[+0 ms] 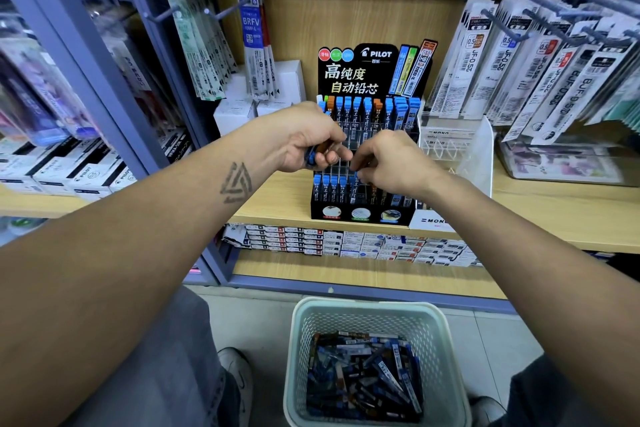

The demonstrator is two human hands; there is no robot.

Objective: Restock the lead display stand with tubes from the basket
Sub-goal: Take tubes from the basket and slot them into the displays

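**Tubes fed into the stand's front row**

The loading step was judged to be in hand; the left hand [313, 146] was curled round a small bundle of lead tubes [317, 153], blue caps and an orange-brown one showing between its fingers, and was held in front of the middle rows of the lead display stand [367, 156]; the right hand [391, 163] was pinched on what seemed to be a single blue-capped tube at a front-row slot, though the fingers hid most of it and the grip could not be read with certainty. The stand was set on a wooden shelf [536, 215], its back row well filled with blue and orange caps, its middle rows largely bare, its front row partly filled at the left. The next move was judged to call for the pinched tube to be stood upright and pressed down into its slot, after which another was to be drawn from the left hand's bundle. The basket [436, 333], pale and perforated, was placed on the floor below the shelf, well apart from the stand; a loose jumble of tubes [363, 378] was still heaped in its bottom, so the restocking was reckoned far from finished.
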